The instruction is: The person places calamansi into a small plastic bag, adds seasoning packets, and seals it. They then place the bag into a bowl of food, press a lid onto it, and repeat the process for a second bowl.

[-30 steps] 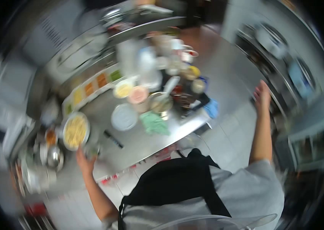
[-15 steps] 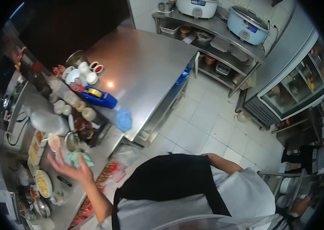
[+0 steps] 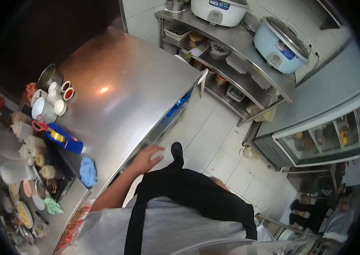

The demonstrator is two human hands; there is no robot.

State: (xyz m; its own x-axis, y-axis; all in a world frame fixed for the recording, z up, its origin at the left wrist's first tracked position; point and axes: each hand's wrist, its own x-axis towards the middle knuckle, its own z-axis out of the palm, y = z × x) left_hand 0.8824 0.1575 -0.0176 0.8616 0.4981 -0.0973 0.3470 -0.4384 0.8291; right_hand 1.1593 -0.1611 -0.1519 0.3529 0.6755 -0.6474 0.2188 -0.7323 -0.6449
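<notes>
My left hand (image 3: 147, 160) hangs in the air beside the front edge of the steel table (image 3: 116, 95), with its fingers apart and nothing in it. Of my right hand (image 3: 220, 183) only a bit of skin shows past the black apron (image 3: 197, 191); its fingers are hidden. A crumpled blue cloth (image 3: 88, 172) lies at the table's near corner. Behind it stand a blue tape dispenser (image 3: 66, 139) with yellow tape, red-handled scissors (image 3: 39, 124) and stacked white bowls (image 3: 44, 111).
Two rice cookers (image 3: 280, 46) stand on a steel shelf unit (image 3: 231, 40) at the back. A glass-door fridge (image 3: 316, 136) is on the right. A person (image 3: 316, 212) in dark trousers is at the lower right. Sauce bottles (image 3: 29, 146) and a green cloth (image 3: 53, 205) are at left.
My left hand has moved right, from above the food counter to beside the steel table's edge. The view has turned toward the right, and a black shoe now shows on the floor.
</notes>
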